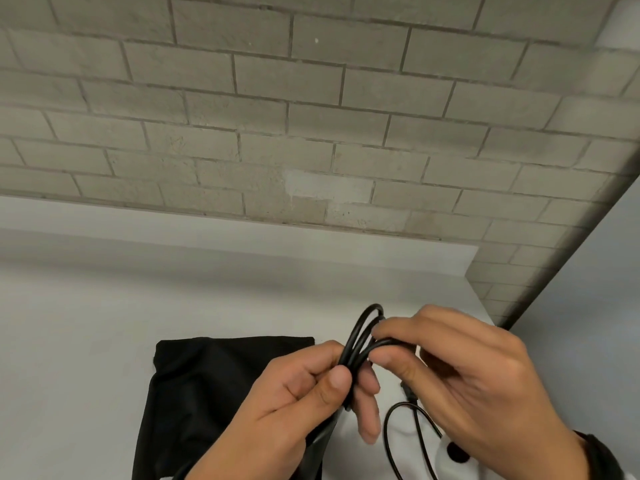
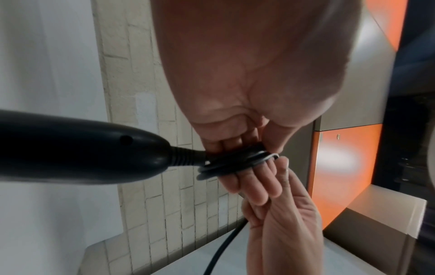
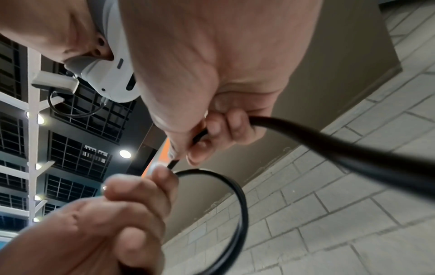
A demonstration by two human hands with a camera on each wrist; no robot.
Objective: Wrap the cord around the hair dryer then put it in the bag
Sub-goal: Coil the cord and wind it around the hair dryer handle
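Note:
My left hand (image 1: 341,375) grips several loops of the black cord (image 1: 360,337) between thumb and fingers, above the table. My right hand (image 1: 377,344) pinches the same cord beside the loops. A loose stretch of cord (image 1: 391,427) hangs below the hands. The black bag (image 1: 214,393) lies flat on the table, left of and under my left hand. In the left wrist view the hair dryer's black handle (image 2: 82,147) hangs from the coiled cord (image 2: 230,161) that my left hand (image 2: 235,147) grips. In the right wrist view, my right hand (image 3: 195,145) pinches the cord (image 3: 329,148) next to a loop (image 3: 240,204).
The white table (image 1: 104,323) meets a grey brick wall (image 1: 311,116) at the back, and its right edge (image 1: 485,299) runs close to my right hand. White clothing with a black button (image 1: 453,452) shows at the bottom right.

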